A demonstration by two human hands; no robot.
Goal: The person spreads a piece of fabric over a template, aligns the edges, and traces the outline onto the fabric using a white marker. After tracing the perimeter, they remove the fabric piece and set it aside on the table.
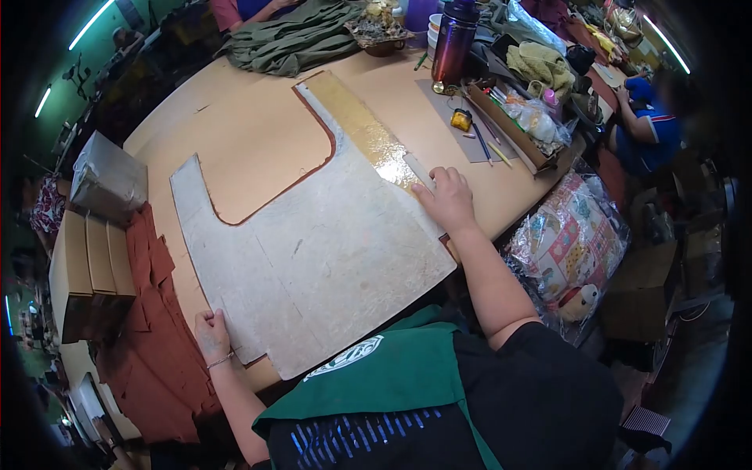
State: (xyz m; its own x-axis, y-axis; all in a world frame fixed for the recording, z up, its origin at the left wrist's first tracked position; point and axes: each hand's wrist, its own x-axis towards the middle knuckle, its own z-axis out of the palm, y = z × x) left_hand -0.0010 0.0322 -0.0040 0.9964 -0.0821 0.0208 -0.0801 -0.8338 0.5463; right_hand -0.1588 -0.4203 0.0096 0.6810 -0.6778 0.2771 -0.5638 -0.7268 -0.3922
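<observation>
A large greyish-white pattern board with a deep U-shaped cutout lies flat on the table in front of me. Reddish-brown fabric shows as a thin edge beneath it along the cutout. A shiny yellow strip runs along the board's upper right arm. My left hand is at the lower left edge, thumb and forefinger closed at the board's rim. On the right edge rests my right hand, thumb and fingers apart, beside the end of the yellow strip; its fingertips touch a small pale strip.
Reddish-brown cloth hangs at the left near cardboard boxes. Dark green cloth lies at the back. A tumbler, pencils and a long tray stand right. Another person sits beyond, near a plastic-wrapped bundle.
</observation>
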